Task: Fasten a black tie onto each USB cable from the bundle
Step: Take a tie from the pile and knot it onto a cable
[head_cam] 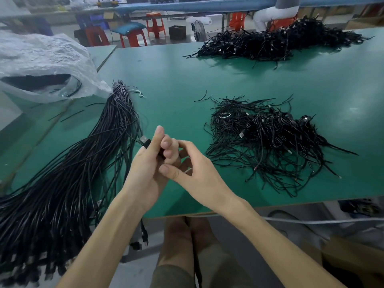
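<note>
While my left hand clamps one USB cable at frame centre, plug clear, steadying it for tying, my right hand curls close (grip hidden); bundle lies lower left.

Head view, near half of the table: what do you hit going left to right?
cable bundle → left hand, gripping a USB cable → right hand → near pile of black cables

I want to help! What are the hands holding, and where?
The left hand grips a black cable just behind its plug. What the right hand holds cannot be told.
</note>
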`<action>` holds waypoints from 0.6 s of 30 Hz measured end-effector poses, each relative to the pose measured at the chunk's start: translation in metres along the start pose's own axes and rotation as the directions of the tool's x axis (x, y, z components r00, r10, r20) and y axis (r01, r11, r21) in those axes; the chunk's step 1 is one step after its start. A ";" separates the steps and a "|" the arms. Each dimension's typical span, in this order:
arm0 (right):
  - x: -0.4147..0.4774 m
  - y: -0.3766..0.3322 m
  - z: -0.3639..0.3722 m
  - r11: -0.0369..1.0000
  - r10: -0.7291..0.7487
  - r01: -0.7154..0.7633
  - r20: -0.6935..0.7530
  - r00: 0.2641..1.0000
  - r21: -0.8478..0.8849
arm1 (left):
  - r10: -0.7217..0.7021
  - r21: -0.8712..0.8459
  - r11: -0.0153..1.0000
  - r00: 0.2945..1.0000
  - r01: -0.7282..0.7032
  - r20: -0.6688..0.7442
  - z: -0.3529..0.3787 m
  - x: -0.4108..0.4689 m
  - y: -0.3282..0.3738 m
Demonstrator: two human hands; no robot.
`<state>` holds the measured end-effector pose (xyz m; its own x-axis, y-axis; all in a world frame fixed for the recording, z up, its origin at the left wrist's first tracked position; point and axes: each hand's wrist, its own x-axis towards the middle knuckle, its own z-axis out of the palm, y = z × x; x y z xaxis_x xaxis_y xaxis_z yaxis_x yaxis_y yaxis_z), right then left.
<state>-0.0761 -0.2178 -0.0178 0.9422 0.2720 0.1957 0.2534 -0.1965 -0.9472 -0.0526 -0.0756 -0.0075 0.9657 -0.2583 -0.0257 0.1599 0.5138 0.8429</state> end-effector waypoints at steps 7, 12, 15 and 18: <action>0.002 0.010 0.001 0.993 0.042 -0.036 -0.049 0.998 0.116 | 0.004 0.001 1.000 1.000 -0.004 0.025 0.003 -0.005 -0.014; -0.001 0.013 -0.003 0.946 0.034 0.003 -0.107 0.994 0.323 | -0.038 0.106 0.994 0.958 0.007 0.286 0.000 -0.006 0.001; -0.004 0.010 -0.003 0.937 0.013 0.027 -0.112 0.994 0.347 | -0.089 0.249 0.968 0.876 -0.036 0.475 -0.009 -0.008 0.016; -0.006 0.007 0.000 0.950 -0.010 0.048 -0.125 0.992 0.308 | -0.113 0.345 0.934 0.846 -0.088 0.521 -0.016 -0.012 0.027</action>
<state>-0.0803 -0.2205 -0.0256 0.9596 0.1541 0.2353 0.2188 0.1166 -0.9688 -0.0561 -0.0456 0.0066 0.6926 -0.7026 0.1632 -0.0065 0.2202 0.9754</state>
